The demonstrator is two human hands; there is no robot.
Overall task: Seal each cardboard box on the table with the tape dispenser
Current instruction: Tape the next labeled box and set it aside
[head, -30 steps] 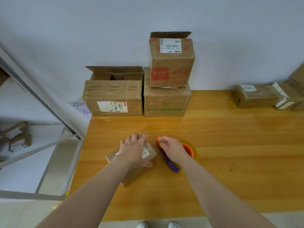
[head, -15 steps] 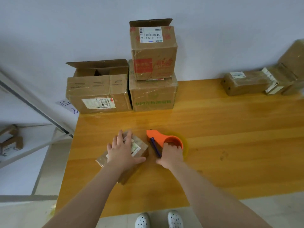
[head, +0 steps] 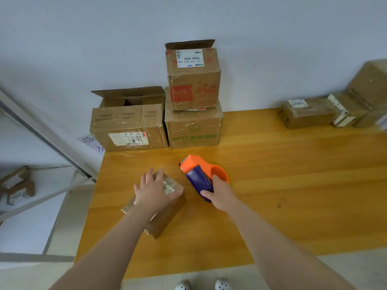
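The left hand (head: 154, 191) lies flat, fingers spread, on a small brown cardboard box (head: 165, 208) near the left edge of the yellow wooden bench (head: 293, 174). Just beside it, the right hand (head: 219, 195) grips the orange-and-purple plastic tape dispenser (head: 200, 174) by its handle.

Label (head: 190, 57) on top box (head: 194, 88): code ending "A03 160"; others illegible.
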